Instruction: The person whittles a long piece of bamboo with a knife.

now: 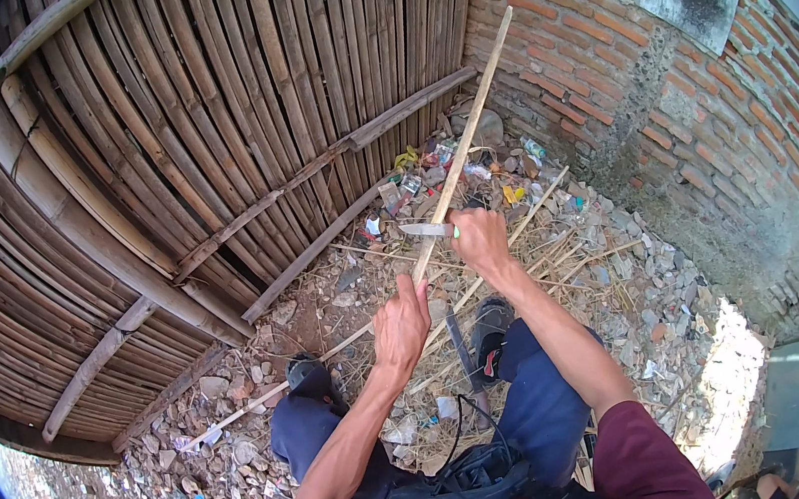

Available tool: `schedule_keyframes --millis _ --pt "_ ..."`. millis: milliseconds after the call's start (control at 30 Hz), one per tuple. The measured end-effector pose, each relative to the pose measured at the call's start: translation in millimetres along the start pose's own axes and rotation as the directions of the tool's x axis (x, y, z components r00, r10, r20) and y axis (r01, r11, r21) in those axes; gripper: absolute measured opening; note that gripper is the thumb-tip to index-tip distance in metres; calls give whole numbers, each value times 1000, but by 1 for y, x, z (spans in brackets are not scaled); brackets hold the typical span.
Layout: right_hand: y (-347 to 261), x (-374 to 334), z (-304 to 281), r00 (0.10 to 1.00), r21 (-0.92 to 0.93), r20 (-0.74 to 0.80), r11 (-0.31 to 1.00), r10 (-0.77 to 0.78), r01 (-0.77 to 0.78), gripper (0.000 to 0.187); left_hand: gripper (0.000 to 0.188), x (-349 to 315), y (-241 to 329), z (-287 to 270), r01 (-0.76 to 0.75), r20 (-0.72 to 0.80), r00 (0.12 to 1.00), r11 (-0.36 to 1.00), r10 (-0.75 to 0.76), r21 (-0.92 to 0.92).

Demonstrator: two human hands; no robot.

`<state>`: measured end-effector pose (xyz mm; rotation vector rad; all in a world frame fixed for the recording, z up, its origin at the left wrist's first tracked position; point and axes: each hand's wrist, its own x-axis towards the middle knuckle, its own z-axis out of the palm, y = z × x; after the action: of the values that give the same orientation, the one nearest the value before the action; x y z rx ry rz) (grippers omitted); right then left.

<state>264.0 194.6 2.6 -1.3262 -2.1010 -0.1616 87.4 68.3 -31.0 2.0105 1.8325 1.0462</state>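
A long, pale bamboo strip (474,110) slants up and away from my lap toward the corner of the walls. Its near end sits in my left hand (401,330), whose fingers are closed round it. My right hand (482,241) grips a knife with a bit of green showing at its handle. The knife's blade (425,230) lies across the strip, pointing left, a little beyond my left hand. Most of the handle is hidden by my fingers.
Several thin bamboo strips (546,276) and shavings lie on the stony ground around my shoes (491,333). A long dark blade-like tool (460,347) lies between my feet. Litter (448,157) gathers where the bamboo wall (295,71) meets the brick wall (697,130).
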Motion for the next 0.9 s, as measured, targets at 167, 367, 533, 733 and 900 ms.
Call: schedule_keyframes --millis 167,367,533,733,900 --pt "10 8 4 997 -73 -80 997 -9 4 12 31 3 5 -2 5 2 1000 999 -5 40" --pt "25 20 1 990 -60 -107 993 97 -104 14 30 3 10 -5 -1 -19 1000 999 2 54" --pt "51 27 -8 966 -150 -249 982 72 -111 17 30 6 18 -1 -30 -16 999 999 30 13" --pt "36 25 -28 972 -149 -222 982 81 -116 15 30 10 23 2 -34 -43 999 999 33 -24" --pt "39 23 -43 986 -127 -167 991 23 -45 19 29 6 20 4 -33 -19 999 998 32 -46"
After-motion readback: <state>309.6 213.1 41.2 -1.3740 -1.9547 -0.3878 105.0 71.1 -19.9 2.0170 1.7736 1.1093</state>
